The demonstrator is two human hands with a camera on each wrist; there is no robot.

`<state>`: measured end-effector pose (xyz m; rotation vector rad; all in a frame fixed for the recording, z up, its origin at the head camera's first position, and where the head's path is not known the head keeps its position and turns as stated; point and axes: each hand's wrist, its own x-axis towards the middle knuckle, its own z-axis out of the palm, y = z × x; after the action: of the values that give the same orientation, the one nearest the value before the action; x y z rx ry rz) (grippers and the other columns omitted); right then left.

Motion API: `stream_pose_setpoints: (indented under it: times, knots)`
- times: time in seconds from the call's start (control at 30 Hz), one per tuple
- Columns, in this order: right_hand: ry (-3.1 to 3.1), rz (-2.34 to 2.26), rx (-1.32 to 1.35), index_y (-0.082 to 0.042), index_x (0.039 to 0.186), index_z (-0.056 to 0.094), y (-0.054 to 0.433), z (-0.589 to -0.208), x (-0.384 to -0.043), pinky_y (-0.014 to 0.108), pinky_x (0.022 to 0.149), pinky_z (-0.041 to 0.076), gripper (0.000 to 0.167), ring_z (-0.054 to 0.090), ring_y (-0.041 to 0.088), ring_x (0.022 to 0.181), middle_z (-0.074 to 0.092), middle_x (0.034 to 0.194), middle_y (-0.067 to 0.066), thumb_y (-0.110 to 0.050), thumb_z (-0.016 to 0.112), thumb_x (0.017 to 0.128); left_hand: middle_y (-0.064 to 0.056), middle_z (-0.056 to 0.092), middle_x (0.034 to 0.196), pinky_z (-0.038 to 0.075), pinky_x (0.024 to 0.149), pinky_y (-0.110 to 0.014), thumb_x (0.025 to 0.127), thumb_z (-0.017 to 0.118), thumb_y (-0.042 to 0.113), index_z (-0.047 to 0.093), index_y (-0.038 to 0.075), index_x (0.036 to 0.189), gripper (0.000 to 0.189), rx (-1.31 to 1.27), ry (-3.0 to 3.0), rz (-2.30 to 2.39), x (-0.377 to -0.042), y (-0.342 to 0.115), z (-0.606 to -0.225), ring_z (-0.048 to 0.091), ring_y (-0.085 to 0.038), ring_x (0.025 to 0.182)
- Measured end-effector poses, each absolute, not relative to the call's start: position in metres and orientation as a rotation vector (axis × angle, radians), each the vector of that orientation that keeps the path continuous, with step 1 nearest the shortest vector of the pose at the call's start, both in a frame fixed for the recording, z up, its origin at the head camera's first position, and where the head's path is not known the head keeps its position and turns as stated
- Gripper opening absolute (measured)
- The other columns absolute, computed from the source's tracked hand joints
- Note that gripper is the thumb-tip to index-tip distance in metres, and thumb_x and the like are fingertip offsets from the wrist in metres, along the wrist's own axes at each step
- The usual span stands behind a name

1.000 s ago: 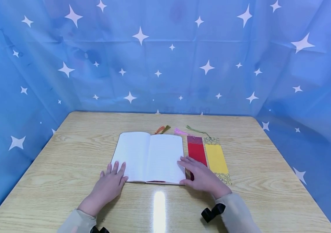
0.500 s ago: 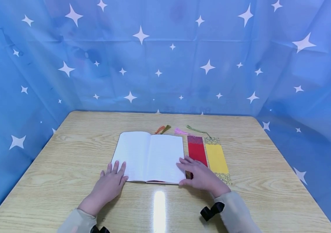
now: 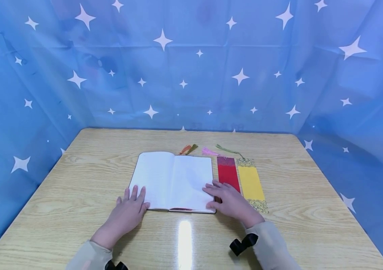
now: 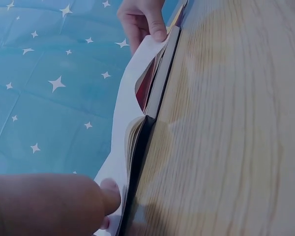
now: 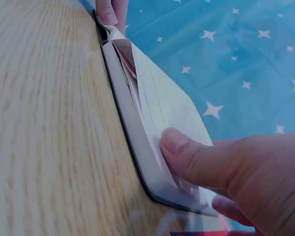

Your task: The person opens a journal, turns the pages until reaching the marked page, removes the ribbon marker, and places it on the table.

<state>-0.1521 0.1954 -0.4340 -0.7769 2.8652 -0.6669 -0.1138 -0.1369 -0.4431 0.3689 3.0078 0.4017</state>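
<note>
Short of the far edge of the surface [image 3: 93, 161], the book [image 3: 191, 176] is lying open, left grip [image 3: 126, 215] and right grip [image 3: 231, 202] resting wide on it, its pages [image 3: 154, 170] probably handling light and soft, best lifted by outer corners.

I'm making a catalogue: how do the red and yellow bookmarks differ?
The red bookmark has a pink tassel; the yellow bookmark, a green tassel. The red bookmark lies nearer the book than the yellow bookmark. The right hand hides part of the red bookmark; the yellow bookmark's lower end shows. Both lie flat.
</note>
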Motion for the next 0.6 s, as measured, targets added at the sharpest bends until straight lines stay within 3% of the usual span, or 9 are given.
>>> stream_pose_setpoints:
  times: [0.3,0.6]
  knots:
    - [2.900,-0.765,-0.831,-0.021,0.133,0.054,0.189,-0.428,-0.147,0.049,0.102,0.033,0.056,0.041,0.028,0.127,0.053,0.133,0.003,-0.035,0.070,0.082,-0.036,0.025,0.141,0.017,0.097,-0.070,0.097,0.043,0.041,0.034,-0.008,0.139,0.065,0.357,3.045,0.390,-0.114,-0.130,-0.440,0.019,-0.056,0.128]
    - [2.931,-0.851,-0.929,-0.020,0.132,0.055,0.182,-0.423,-0.145,0.047,0.096,0.041,0.052,0.049,0.025,0.118,0.057,0.128,0.001,-0.040,0.066,0.085,-0.035,0.019,0.143,0.010,0.101,-0.067,0.092,0.047,0.052,0.026,-0.010,0.141,0.082,0.352,3.116,0.412,-0.114,-0.123,-0.440,0.014,-0.053,0.131]
